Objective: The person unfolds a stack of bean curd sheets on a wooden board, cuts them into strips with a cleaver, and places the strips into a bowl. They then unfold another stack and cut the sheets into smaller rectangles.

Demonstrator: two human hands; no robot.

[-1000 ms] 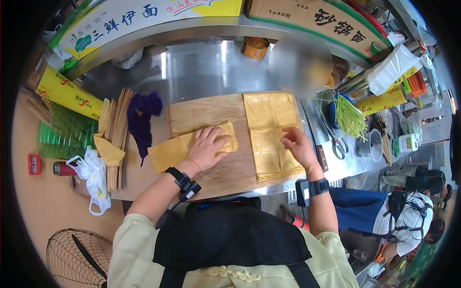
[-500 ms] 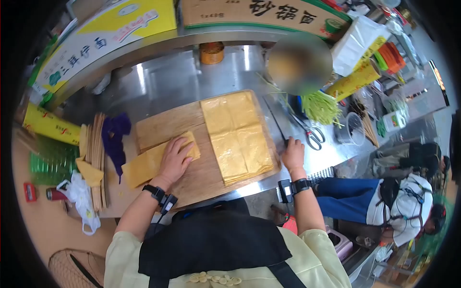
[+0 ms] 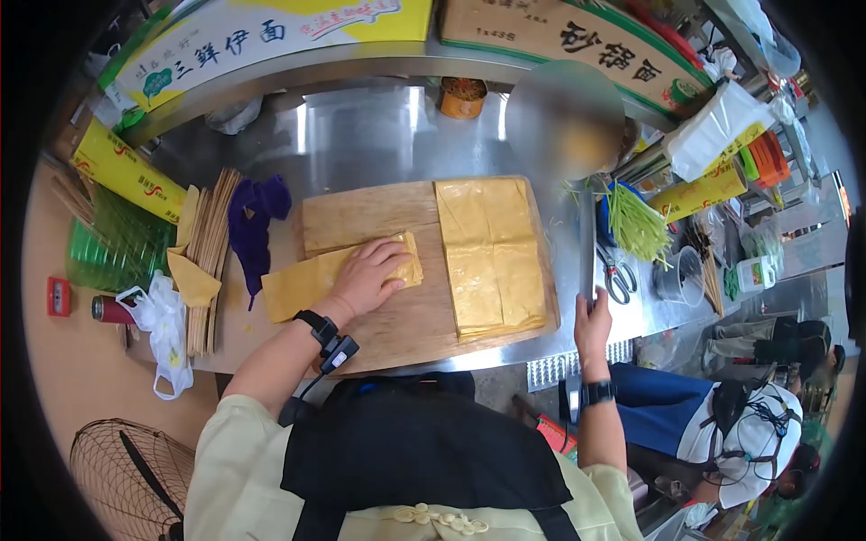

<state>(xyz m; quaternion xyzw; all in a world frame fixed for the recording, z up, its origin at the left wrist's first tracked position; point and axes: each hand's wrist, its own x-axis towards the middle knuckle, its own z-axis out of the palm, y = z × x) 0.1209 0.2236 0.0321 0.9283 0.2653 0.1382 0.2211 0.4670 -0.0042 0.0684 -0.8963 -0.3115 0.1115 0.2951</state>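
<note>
My left hand [image 3: 372, 273] lies palm down on a narrow stack of yellow bean-curd sheets [image 3: 293, 287], fingers stretched over its right end. The stack rests on the left part of a wooden cutting board [image 3: 361, 212]. On the board's right part lies a wider, flat pile of creased yellow bean-curd sheets [image 3: 492, 257]. Beyond the board's right edge, my right hand [image 3: 593, 326] is closed around the handle of a long knife [image 3: 588, 243], its blade pointing away from me. Scissors [image 3: 618, 275] with dark handles lie just right of the blade.
Shredded greens [image 3: 636, 225] and a clear plastic tub [image 3: 679, 275] stand at the right. Wooden sticks [image 3: 212, 261] and a purple cloth [image 3: 250, 230] lie left of the board. A round tin [image 3: 463, 97] stands at the back. Another person [image 3: 749, 424] is at the right.
My right hand has brought the knife up from beside the board and turned its blade. My left hand stays on the narrow stack. The whole view has shifted, moving the board rightward in it.
</note>
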